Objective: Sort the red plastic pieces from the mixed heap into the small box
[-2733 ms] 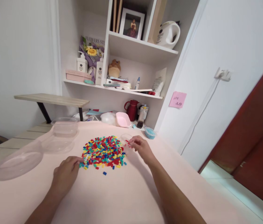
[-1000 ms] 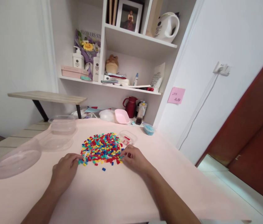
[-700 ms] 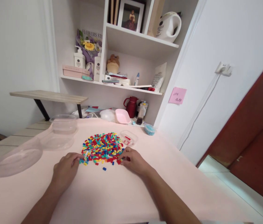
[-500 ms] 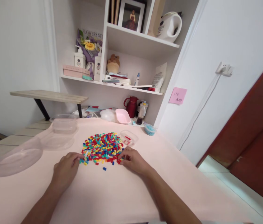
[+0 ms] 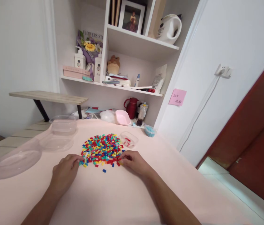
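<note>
A pile of small toy bricks (image 5: 102, 148) in red, yellow, blue, green and white lies spread on the table. At its left edge is my left hand (image 5: 66, 168), palm down, with thumb and forefinger drawn together at the bricks; what is between them, if anything, is hidden. My right hand (image 5: 134, 162) reaches the pile's right edge, its fingertips pinched on a red brick (image 5: 120, 158), partly covered by the fingers. Just behind that hand stands a small clear container (image 5: 135, 137) with several red bricks inside. One blue brick (image 5: 104, 171) lies apart in front of the pile.
Clear plastic containers (image 5: 17, 164) line the table's left side. Along the back are a pink tray (image 5: 122, 118), a dark red jug (image 5: 131, 108), a bottle (image 5: 141, 115) and a tub of blue bits (image 5: 150, 131). Shelves (image 5: 143, 42) rise behind the pink-covered table (image 5: 104, 200).
My right fingertips have closed in more at the pile's right edge. The left hand stays nearly in place. The view has shifted very slightly.
</note>
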`<state>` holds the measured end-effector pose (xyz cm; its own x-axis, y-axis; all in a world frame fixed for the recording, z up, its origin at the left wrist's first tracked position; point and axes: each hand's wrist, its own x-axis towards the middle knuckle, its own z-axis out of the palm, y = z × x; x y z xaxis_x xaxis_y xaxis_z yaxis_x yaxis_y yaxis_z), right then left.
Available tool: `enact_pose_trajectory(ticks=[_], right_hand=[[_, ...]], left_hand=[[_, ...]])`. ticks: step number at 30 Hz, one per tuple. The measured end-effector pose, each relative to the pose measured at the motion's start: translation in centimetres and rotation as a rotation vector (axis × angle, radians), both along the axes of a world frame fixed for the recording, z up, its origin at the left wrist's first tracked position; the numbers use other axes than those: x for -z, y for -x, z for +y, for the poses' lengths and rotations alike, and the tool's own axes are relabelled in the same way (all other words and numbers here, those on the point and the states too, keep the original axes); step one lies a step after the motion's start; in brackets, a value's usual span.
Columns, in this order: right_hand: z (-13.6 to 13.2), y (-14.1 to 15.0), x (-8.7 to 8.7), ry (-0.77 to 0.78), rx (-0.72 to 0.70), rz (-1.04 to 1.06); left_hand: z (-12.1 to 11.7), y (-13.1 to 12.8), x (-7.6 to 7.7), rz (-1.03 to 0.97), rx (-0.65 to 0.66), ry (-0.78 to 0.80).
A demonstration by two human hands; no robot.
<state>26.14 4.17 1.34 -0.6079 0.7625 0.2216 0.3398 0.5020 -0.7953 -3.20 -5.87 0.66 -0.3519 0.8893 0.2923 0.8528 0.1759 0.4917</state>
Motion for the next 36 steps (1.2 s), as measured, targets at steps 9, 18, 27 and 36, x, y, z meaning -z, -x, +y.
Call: enact_pose_trajectory(ticks=[9,18,27,36], right_hand=[[4.5,-1.9,-4.8,-0.131,0.407,0.104],[6.4,-2.3,-1.9,-0.167,0.574,0.198],[3.0,-0.3,-0.8,-0.031,0.080,0.092],[1.5,1.1,-0.6,-0.316,0.044,-0.116]], left_hand=[[0.1,0.3,0.3,-0.004,-0.007,-0.017],[0.1,0.2,0.4,0.006,-0.008,-0.016],[0.1,0.2,0.2,0.005,-0.017,0.008],[0.3,0.2,-0.1,0.004,-0.021,0.019]])
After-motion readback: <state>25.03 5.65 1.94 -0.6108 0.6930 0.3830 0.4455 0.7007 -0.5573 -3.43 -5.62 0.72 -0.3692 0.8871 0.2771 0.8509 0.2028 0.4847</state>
